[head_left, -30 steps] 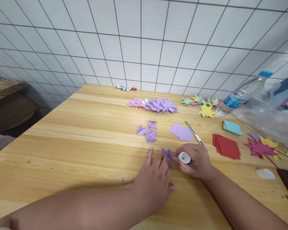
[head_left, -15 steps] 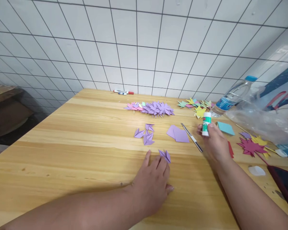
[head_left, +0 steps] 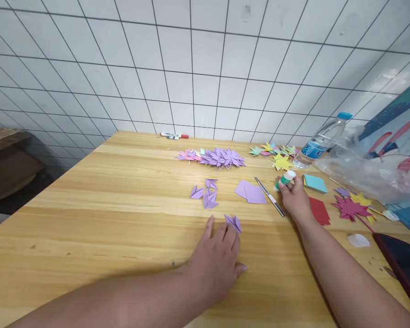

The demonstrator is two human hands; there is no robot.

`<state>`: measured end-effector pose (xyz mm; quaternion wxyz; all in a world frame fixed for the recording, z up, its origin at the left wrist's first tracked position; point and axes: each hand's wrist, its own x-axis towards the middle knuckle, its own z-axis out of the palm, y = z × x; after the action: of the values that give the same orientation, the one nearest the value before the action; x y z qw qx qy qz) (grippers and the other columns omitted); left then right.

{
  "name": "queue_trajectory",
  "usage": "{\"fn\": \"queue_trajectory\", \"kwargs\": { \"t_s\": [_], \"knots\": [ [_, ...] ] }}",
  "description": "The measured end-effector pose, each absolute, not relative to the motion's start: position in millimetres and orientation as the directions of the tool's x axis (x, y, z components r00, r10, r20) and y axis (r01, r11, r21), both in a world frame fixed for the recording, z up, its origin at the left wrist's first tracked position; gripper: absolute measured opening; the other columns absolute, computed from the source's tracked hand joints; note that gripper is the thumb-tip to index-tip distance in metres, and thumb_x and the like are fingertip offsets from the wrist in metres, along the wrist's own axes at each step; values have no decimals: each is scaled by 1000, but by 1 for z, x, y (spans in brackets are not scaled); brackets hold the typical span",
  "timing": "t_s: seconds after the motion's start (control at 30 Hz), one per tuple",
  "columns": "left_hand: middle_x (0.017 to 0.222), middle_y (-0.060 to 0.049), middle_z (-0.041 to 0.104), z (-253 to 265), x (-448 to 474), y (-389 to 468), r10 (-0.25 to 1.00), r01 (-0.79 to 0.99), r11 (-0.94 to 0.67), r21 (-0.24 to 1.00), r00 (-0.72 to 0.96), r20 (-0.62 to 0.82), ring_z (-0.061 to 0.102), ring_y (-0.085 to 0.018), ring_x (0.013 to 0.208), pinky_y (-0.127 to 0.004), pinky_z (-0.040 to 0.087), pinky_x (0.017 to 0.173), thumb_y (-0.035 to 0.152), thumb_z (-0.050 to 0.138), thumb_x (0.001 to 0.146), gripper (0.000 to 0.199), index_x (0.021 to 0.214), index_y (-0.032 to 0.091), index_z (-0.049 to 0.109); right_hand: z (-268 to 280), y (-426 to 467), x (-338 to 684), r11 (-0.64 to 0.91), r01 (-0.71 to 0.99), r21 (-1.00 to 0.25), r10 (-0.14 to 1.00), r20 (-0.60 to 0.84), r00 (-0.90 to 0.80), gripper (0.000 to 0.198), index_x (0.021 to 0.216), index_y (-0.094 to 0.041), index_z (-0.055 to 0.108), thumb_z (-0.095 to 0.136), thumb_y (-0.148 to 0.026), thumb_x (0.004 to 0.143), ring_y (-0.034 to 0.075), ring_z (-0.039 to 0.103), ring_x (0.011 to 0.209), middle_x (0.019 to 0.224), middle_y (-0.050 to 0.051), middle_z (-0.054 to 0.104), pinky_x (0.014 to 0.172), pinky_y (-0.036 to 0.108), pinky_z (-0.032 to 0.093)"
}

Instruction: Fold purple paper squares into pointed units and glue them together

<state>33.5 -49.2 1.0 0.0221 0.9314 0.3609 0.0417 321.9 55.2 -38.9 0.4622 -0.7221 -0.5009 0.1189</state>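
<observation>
— What's lying on the wooden tabletop [head_left: 89, 218]?
— A water bottle [head_left: 319, 141] is lying on its side at the far right, and a row of purple folded pieces [head_left: 222, 157] is sitting mid-table.
— And the hands?
— The left hand [head_left: 217, 264] is resting flat, fingers [head_left: 225, 232] spread and touching a small purple folded piece [head_left: 233, 222]. The right hand [head_left: 295, 198] is gripping a glue stick [head_left: 284, 179] — tilted, just beside a craft knife [head_left: 269, 197].
</observation>
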Motion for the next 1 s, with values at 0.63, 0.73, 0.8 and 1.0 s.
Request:
{"fn": "queue_trajectory", "kwargs": {
  "t_s": [0.63,0.73,0.8,1.0],
  "knots": [
    [125,-17,50,-3,36,-53,681,681,-731,37,726,96,41,-30,118,-52,22,103,51,34,87,56,120,9,52,16,29,169,220,852,-475,968,-2,-251,34,79,-22,68,53,-52,76,19,56,75,78,5,62,64,28,40],
    [125,-17,50,-3,36,-54,680,677,-733,62,728,84,41,-29,117,-52,23,102,50,36,87,55,119,9,52,9,38,160,163,861,-482,983,1,-186,24,71,-21,66,62,-44,71,17,54,69,74,4,61,58,26,37],
    [124,-17,51,-2,36,-54,681,678,-732,72,729,66,42,-29,116,-53,24,102,50,35,87,55,119,9,52,10,40,162,166,846,-507,982,1,-191,16,70,-20,64,61,-36,72,15,54,66,72,2,62,58,25,38],
    [131,-17,45,0,35,-55,687,682,-725,100,725,42,35,-30,124,-51,22,105,49,34,88,60,129,7,43,29,20,210,67,464,-883,987,-9,-161,21,71,-17,56,66,-35,68,14,59,68,77,3,64,58,24,43]
  ]
}}
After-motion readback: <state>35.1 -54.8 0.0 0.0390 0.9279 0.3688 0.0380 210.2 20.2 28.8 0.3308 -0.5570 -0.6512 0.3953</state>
